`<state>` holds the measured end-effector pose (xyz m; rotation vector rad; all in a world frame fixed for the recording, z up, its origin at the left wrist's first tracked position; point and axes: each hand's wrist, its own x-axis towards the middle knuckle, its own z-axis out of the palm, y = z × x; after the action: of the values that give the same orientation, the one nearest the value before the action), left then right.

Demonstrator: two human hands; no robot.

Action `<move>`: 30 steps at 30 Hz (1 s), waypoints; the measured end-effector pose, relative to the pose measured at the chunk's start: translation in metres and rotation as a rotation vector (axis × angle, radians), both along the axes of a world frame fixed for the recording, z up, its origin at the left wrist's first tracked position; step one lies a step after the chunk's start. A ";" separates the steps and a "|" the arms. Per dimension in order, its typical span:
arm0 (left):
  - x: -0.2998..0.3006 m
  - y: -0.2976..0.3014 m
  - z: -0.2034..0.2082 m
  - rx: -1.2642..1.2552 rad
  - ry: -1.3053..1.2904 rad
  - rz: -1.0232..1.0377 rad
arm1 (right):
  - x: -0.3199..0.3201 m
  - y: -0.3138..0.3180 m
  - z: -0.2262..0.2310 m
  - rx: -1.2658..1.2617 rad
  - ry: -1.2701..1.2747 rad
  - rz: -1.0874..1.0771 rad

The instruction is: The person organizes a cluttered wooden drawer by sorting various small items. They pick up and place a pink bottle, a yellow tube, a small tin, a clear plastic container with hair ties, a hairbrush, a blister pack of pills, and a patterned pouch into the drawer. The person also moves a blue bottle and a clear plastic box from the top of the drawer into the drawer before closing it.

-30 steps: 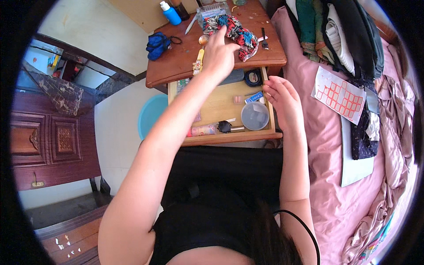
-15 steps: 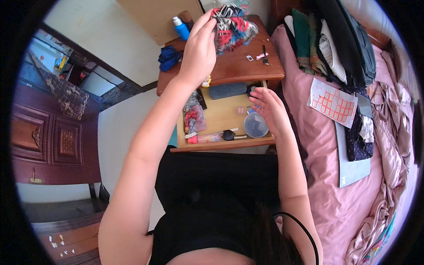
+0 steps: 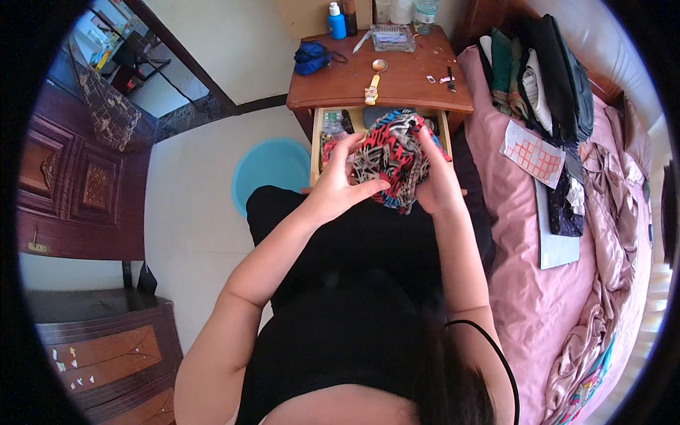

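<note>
A crumpled bundle of patterned cloth (image 3: 393,159) in red, black, white and blue is between my hands, over the front of the open drawer (image 3: 316,145). My left hand (image 3: 336,185) grips its left side, thumb across the near face. On the other side my right hand (image 3: 438,183) presses against it, fingers along the far edge. The cloth and my hands hide most of the drawer. Small packets (image 3: 331,123) show in its left back corner.
On the wooden nightstand (image 3: 418,95) lie a spoon-shaped item (image 3: 380,66), a yellow watch (image 3: 371,91), a blue pouch (image 3: 310,58) and a glass tray (image 3: 393,38). A blue bottle (image 3: 336,23) stands behind. A blue basin (image 3: 265,166) is at left, a pink-covered bed (image 3: 517,312) at right.
My left hand has brought the cloth down from above the nightstand toward me. My right hand, apart from it before, now holds its right side. The nightstand top has come into view.
</note>
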<state>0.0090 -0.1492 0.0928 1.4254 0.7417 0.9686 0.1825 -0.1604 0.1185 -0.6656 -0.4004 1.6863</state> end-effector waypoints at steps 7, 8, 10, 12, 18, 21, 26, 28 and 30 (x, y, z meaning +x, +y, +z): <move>-0.009 -0.006 0.025 0.860 0.486 0.398 | -0.016 -0.012 0.014 0.096 -0.045 0.100; -0.013 0.000 0.024 0.892 0.506 0.369 | -0.018 -0.014 0.014 0.094 -0.045 0.132; -0.028 0.003 0.030 0.356 0.078 0.362 | -0.019 -0.014 0.019 0.039 0.001 0.153; -0.051 0.013 0.037 -0.029 -0.428 0.350 | -0.009 -0.012 0.021 0.043 0.045 0.075; -0.106 0.002 0.045 -0.016 -0.684 -0.288 | 0.013 -0.011 0.024 0.160 0.300 0.210; -0.089 -0.001 0.042 -0.320 -0.505 -0.074 | 0.002 -0.010 0.041 0.087 0.183 0.224; -0.052 -0.013 0.019 -0.331 -0.137 -0.070 | -0.010 -0.010 0.045 -0.014 -0.090 0.288; -0.056 -0.002 0.011 -0.419 -0.232 0.001 | -0.001 -0.008 0.041 -0.001 0.047 0.411; -0.062 0.007 0.021 -0.403 -0.433 0.086 | 0.003 -0.015 0.047 0.062 0.263 0.279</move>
<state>-0.0534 -0.1426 0.1141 0.8035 0.6303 1.0766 0.1859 -0.1757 0.1656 -0.3457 -0.3671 1.9880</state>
